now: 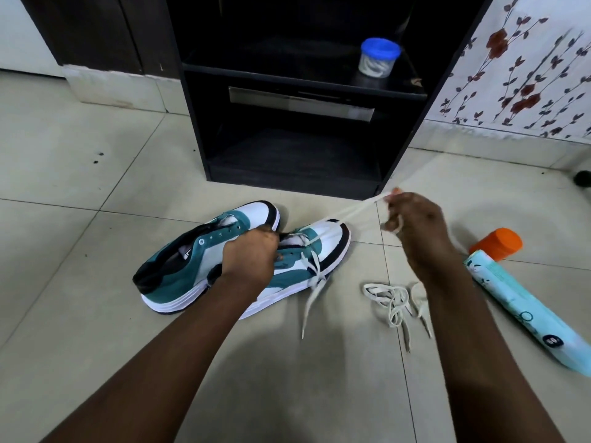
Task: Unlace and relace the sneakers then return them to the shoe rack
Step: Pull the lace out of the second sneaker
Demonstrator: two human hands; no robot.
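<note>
Two teal-and-white sneakers sit side by side on the tiled floor (96,314), just in front of the black shoe rack (297,123). The left hand (249,254) has its fingers curled tight over the right sneaker (307,263), pressing at its tongue area. The right hand (415,225) is raised to the right, fingers pinched on that shoe's white lace (348,212), drawn taut from the eyelets. The left sneaker (198,260) is laceless; a loose lace (393,302) lies on the floor beneath the right forearm.
</note>
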